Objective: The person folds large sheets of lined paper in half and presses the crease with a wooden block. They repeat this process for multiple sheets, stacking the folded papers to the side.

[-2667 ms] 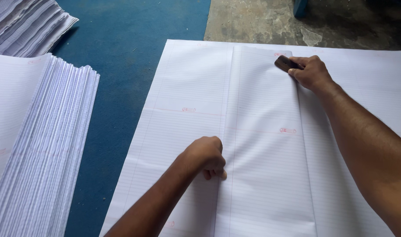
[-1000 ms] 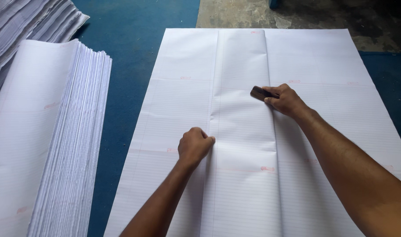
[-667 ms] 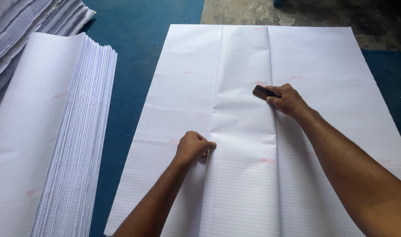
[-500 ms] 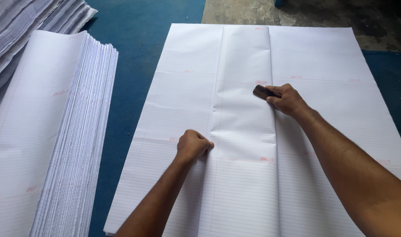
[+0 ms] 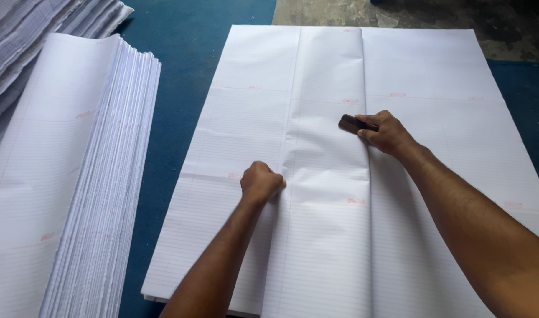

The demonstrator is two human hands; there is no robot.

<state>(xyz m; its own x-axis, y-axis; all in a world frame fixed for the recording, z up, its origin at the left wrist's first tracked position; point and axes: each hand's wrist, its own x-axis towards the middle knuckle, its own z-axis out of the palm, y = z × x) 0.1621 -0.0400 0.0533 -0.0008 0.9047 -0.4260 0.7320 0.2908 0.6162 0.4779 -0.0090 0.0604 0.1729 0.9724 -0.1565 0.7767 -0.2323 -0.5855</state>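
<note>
Right now my left hand [image 5: 261, 182] is curled into a loose fist, knuckles and fingertips pressed down on the big ruled sheet [image 5: 251, 123], just at the left edge of the folded strip [image 5: 331, 176] that runs up the middle of it; it pinches nothing that I can see, it only bears down on the paper. My right hand [image 5: 387, 132] sits further up and to the right, fingers closed around a small dark block [image 5: 350, 123] (the near end is hidden in my grip, so only the far end shows); the block lies flat on the strip, close to its right crease. Both forearms reach in from the bottom edge, well apart from each other.

The sheet is white with fine ruling and a few faint pink marks; it lies on top of more sheets of the same kind, whose edges peek out at the lower left corner; under them is a blue mat [image 5: 181, 118]. To my left stands 1 tall stack [image 5: 75, 194] of the same paper, its edges fanned slightly; beyond it, at the top left corner, a 2nd pile [image 5: 39, 29] lies askew. Past the far edge of the mat is rough grey floor [image 5: 434, 17].
</note>
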